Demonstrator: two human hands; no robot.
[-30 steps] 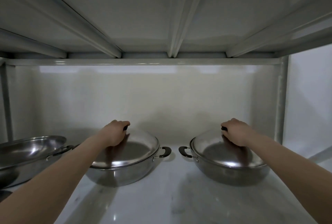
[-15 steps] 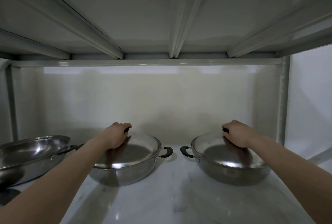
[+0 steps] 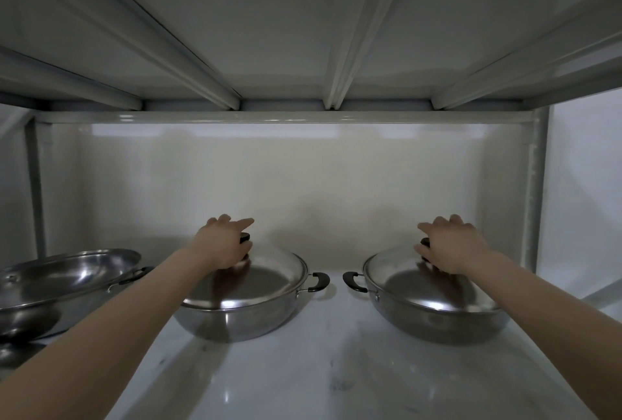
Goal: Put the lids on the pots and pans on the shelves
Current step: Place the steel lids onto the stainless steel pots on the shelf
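Two steel pots stand side by side on the white shelf [image 3: 309, 372], each with a domed lid seated on it. My left hand [image 3: 223, 243] hovers over the left lid [image 3: 259, 281] of the left pot [image 3: 235, 322], its fingers stretched out above the black knob [image 3: 244, 237]. Over the right lid [image 3: 410, 288] of the right pot [image 3: 437, 325], my right hand [image 3: 452, 244] also has straightened fingers, just beside that lid's black knob [image 3: 425, 242]. Neither hand grips anything.
A lidless steel wok [image 3: 64, 280] with a black handle sits at the far left, its edge cut off by the frame. The underside of the upper shelf [image 3: 303, 32] hangs low overhead. A grey upright post [image 3: 535, 190] stands at the back right.
Both hands have let go of the lid knobs and straightened their fingers. The lids stay seated on the pots.
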